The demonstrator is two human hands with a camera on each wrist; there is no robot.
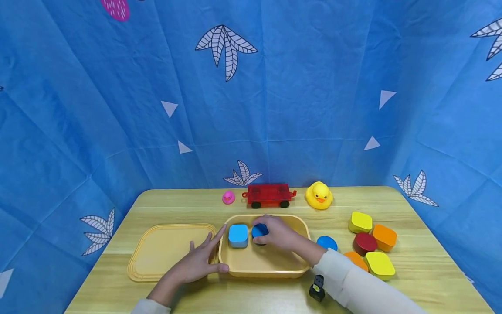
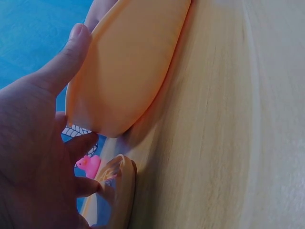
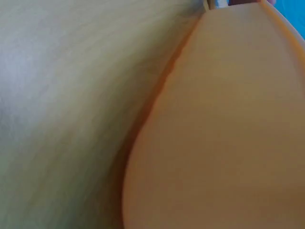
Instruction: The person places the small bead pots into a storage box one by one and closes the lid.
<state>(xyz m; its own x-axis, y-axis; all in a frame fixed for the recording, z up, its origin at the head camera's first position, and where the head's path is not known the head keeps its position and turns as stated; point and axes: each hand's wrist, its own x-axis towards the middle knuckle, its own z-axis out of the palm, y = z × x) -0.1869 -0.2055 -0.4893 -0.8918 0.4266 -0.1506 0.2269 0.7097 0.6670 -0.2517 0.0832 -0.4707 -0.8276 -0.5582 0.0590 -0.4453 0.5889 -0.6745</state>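
In the head view my right hand (image 1: 280, 234) reaches into an orange-tan plastic box (image 1: 270, 264), its thumb and fingers gripping a dark blue round block (image 1: 259, 231). Left of that, a light blue rounded-square block (image 1: 238, 236) lies on the box floor. My left hand (image 1: 198, 261) spreads against the box's left end, thumb at the front corner and index finger along the rim. The left wrist view shows that hand's thumb at the rim beside the box wall (image 2: 128, 62). Only the box's outer wall (image 3: 224, 124) fills the right wrist view; the right hand is hidden there.
A matching lid (image 1: 168, 250) lies at left. Behind the box stand a pink duck (image 1: 228, 197), a red wagon (image 1: 269, 194) and a yellow duck (image 1: 319, 196). At right are a blue piece (image 1: 327, 242) and several yellow, orange and dark red blocks (image 1: 364, 243). A small black object (image 1: 317, 288) sits near the right sleeve.
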